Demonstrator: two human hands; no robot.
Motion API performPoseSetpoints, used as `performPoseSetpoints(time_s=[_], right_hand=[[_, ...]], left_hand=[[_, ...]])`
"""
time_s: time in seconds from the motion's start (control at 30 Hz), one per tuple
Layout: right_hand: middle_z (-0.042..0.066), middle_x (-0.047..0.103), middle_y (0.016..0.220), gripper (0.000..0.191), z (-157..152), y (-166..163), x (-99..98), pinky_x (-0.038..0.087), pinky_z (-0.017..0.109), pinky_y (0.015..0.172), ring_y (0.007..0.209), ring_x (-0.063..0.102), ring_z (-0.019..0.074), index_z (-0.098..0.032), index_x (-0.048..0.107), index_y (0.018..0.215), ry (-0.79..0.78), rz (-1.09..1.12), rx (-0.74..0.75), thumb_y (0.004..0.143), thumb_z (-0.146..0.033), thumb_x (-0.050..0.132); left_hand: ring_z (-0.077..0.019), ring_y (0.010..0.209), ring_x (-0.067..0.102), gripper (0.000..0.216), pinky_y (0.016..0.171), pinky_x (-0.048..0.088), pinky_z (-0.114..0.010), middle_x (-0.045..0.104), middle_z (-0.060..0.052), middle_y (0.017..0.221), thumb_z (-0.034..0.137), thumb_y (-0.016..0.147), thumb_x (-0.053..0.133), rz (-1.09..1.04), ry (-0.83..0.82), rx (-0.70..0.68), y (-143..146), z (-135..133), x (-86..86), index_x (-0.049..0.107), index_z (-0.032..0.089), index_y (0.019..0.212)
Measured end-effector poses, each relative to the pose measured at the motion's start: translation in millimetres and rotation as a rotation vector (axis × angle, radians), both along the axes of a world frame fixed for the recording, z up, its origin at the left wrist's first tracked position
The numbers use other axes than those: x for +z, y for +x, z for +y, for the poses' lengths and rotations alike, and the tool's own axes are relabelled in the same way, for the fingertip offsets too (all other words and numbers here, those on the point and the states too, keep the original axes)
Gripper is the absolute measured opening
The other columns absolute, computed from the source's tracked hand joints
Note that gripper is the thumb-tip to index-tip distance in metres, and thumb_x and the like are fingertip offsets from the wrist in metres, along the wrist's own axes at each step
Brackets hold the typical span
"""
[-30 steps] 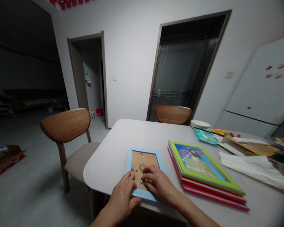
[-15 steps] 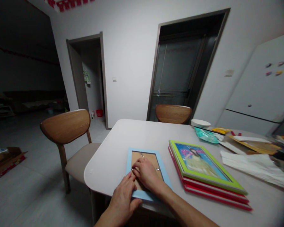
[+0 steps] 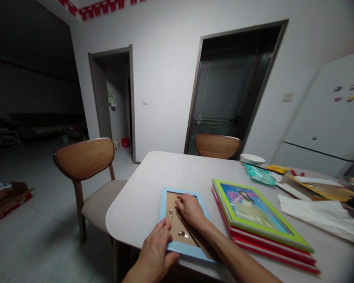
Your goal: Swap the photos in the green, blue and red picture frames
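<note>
A light blue picture frame (image 3: 163,204) lies face down at the table's near edge. Its brown backing board (image 3: 172,228) shows, with small metal clips (image 3: 171,213) on it. My left hand (image 3: 157,248) grips the frame's lower left corner, fingers on the left side and thumb at the near edge. Bent over the upper part of the backing is my right hand (image 3: 189,208), its fingertips closed at the top metal clip (image 3: 177,195), which they partly hide. A narrow brown strip (image 3: 194,236) runs along the backing beneath my right wrist; I cannot tell if it is raised.
Right of the frame is a stack of red picture frames (image 3: 271,249) with a green picture frame (image 3: 295,236) on top. Beyond lie white sheets (image 3: 318,214), a teal packet (image 3: 261,175) and a white bowl (image 3: 252,158). Wooden chairs (image 3: 85,161) stand at the table (image 3: 129,204).
My right hand has moved from the left clip up to the top clip, uncovering the left and lower clips. The left hand stays at the frame's corner. The view has shifted slightly.
</note>
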State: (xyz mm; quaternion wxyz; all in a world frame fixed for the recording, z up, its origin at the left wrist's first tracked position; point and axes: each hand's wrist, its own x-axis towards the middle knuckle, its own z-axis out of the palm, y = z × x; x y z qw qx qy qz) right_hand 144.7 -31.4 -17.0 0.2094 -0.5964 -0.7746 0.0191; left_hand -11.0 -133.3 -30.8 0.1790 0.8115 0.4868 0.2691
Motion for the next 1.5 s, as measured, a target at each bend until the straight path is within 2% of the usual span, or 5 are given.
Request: performPoseSetpoints(time_s=[0.33, 0.57, 0.77, 1.17, 1.5], right_hand=[[0.009, 0.055, 0.093, 0.032, 23, 9, -12.6, 0.035, 0.028, 0.071, 0.088, 0.047, 0.0208, -0.025, 0.061, 0.099, -0.062, -0.016, -0.152, 0.077, -0.028, 0.038], [0.008, 0.056, 0.100, 0.042, 5, 30, 4.9, 0.032, 0.024, 0.082, 0.093, 0.048, 0.0163, -0.016, 0.051, 0.113, -0.078, -0.041, 0.009, 0.073, -0.017, 0.039], [0.007, 0.060, 0.087, 0.027, -20, 64, 13.5, 0.034, 0.021, 0.074, 0.084, 0.051, 0.0168, -0.016, 0.066, 0.076, -0.153, -0.112, 0.109, 0.058, -0.009, 0.047], [0.010, 0.057, 0.089, 0.030, -40, 53, 9.6, 0.034, 0.025, 0.078, 0.088, 0.049, 0.0179, -0.014, 0.062, 0.090, -0.047, -0.050, 0.031, 0.076, -0.022, 0.036], [0.009, 0.058, 0.094, 0.041, -63, 33, 13.2, 0.036, 0.028, 0.079, 0.089, 0.052, 0.0196, -0.016, 0.057, 0.101, -0.147, 0.117, 0.045, 0.063, -0.025, 0.047]], left_hand=[[-0.0233, 0.120, 0.031, 0.038, 0.099, 0.028, -0.039, 0.048, -0.011, 0.121, 0.014, 0.063, 0.057, -0.049, -0.009, -0.024, -1, 0, 2.7, 0.053, 0.014, 0.101], [-0.0236, 0.119, 0.032, 0.043, 0.099, 0.028, -0.037, 0.048, -0.013, 0.120, 0.013, 0.061, 0.059, -0.052, -0.019, -0.031, -2, 0, 2.9, 0.052, 0.012, 0.103], [-0.0237, 0.120, 0.031, 0.049, 0.099, 0.028, -0.037, 0.046, -0.016, 0.121, 0.013, 0.062, 0.059, -0.062, -0.011, -0.016, -3, 0, -1.3, 0.048, 0.008, 0.110], [-0.0236, 0.120, 0.031, 0.042, 0.099, 0.028, -0.038, 0.047, -0.013, 0.121, 0.014, 0.062, 0.059, -0.067, -0.008, -0.038, -3, 0, -1.0, 0.052, 0.012, 0.103], [-0.0239, 0.120, 0.030, 0.041, 0.100, 0.024, -0.039, 0.038, -0.013, 0.129, 0.010, 0.058, 0.058, -0.202, -0.049, 0.000, -1, 2, -4.1, 0.052, 0.015, 0.098]])
